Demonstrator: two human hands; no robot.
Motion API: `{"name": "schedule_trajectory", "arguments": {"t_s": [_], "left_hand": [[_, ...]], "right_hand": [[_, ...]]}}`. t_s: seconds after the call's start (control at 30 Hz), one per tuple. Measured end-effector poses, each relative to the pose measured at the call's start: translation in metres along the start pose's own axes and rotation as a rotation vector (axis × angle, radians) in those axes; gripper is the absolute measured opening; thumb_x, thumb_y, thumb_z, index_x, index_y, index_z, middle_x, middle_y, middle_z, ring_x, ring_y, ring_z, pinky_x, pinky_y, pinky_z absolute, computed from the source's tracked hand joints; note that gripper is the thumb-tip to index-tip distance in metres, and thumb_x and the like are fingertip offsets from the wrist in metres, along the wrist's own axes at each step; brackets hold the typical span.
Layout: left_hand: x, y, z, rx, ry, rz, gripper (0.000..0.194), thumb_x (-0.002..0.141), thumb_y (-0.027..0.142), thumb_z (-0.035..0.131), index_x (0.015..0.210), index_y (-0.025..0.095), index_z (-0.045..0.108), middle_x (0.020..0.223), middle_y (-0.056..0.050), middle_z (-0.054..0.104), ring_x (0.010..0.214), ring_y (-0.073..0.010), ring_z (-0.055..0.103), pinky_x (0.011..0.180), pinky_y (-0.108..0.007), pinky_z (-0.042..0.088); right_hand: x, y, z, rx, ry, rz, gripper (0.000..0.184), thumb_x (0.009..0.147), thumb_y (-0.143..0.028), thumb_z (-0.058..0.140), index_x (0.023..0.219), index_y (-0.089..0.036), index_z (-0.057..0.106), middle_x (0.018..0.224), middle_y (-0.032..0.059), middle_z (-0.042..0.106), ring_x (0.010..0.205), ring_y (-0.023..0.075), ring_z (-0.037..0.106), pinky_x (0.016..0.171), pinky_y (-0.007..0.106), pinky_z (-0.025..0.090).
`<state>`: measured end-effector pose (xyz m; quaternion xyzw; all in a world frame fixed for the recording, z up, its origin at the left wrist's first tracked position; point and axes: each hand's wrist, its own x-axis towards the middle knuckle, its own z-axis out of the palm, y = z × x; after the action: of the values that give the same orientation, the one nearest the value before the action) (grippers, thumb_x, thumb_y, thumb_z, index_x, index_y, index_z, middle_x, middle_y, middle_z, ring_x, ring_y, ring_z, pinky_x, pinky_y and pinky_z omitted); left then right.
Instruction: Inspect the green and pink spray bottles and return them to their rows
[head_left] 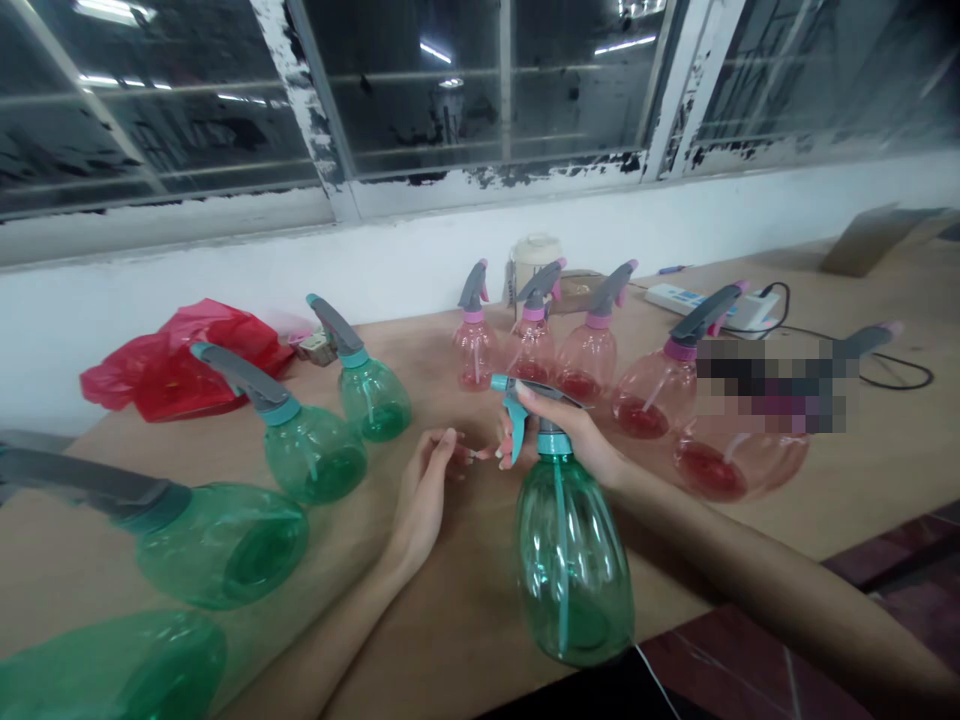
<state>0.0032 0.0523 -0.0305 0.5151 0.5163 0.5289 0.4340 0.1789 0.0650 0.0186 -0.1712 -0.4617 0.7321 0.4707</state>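
Note:
A green spray bottle (576, 570) with a grey and teal spray head is held up in front of me, tilted slightly. My right hand (566, 425) is wrapped around its neck and head, fingers near the teal trigger (516, 430). Just left of the trigger is my left hand (427, 490), thumb and fingers closed together. Its fingertips come close to those of my right hand; whatever they pinch, if anything, is too small to make out. More green spray bottles (315, 455) stand in a row to the left. Pink spray bottles (589, 355) line up behind and to the right.
A crumpled red plastic bag (191, 355) lies at the back left by the wall. Behind the pink bottles are a pale round container (536, 252) and a white power strip (705, 305) with a black cable. A cardboard piece (870, 240) sits far right. The table's front edge runs below.

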Motion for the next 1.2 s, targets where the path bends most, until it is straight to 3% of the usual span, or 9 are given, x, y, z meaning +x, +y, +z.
{"name": "schedule_trajectory", "arguments": {"t_s": [0.2,0.3,0.73,0.97,1.2], "left_hand": [[-0.001,0.004,0.001,0.01,0.006,0.018,0.035,0.081,0.052,0.053,0.078,0.017,0.06,0.074,-0.002,0.063,0.071,-0.0171,0.059,0.063,-0.026,0.045],[-0.002,0.004,0.001,0.018,-0.006,0.016,0.035,0.082,0.052,0.053,0.079,0.017,0.06,0.075,-0.002,0.063,0.073,-0.0172,0.059,0.064,-0.026,0.045],[-0.001,-0.004,0.0,0.063,-0.056,0.056,0.03,0.086,0.046,0.049,0.086,0.017,0.058,0.079,-0.003,0.065,0.076,-0.0184,0.061,0.067,-0.029,0.046],[-0.003,-0.003,0.0,0.054,-0.061,0.047,0.03,0.085,0.047,0.052,0.091,0.018,0.057,0.081,-0.003,0.066,0.076,-0.0183,0.064,0.068,-0.029,0.048],[-0.003,-0.003,-0.001,0.083,-0.077,0.065,0.028,0.088,0.045,0.049,0.089,0.018,0.055,0.087,-0.005,0.066,0.078,-0.0185,0.064,0.069,-0.03,0.049]], "right_hand": [[0.006,0.003,-0.002,0.013,0.059,0.038,0.039,0.082,-0.052,0.055,0.104,-0.02,0.061,0.088,0.0061,0.07,0.088,0.0234,0.067,0.086,0.044,0.049],[0.008,0.004,-0.003,0.04,0.112,0.038,0.04,0.082,-0.052,0.054,0.107,-0.021,0.06,0.094,0.0067,0.07,0.094,0.0235,0.066,0.088,0.044,0.049],[0.011,0.01,-0.008,0.149,0.059,0.109,0.041,0.083,-0.052,0.055,0.104,-0.017,0.061,0.081,0.0064,0.07,0.084,0.0215,0.068,0.085,0.042,0.05],[0.011,0.008,-0.015,0.058,0.071,0.029,0.023,0.082,-0.041,0.06,0.082,-0.018,0.062,0.064,-0.0015,0.063,0.056,0.0152,0.063,0.069,0.036,0.053],[0.012,0.007,-0.012,0.112,0.068,0.075,0.03,0.082,-0.046,0.058,0.09,-0.017,0.064,0.077,0.0045,0.069,0.078,0.0195,0.067,0.079,0.038,0.052]]}}
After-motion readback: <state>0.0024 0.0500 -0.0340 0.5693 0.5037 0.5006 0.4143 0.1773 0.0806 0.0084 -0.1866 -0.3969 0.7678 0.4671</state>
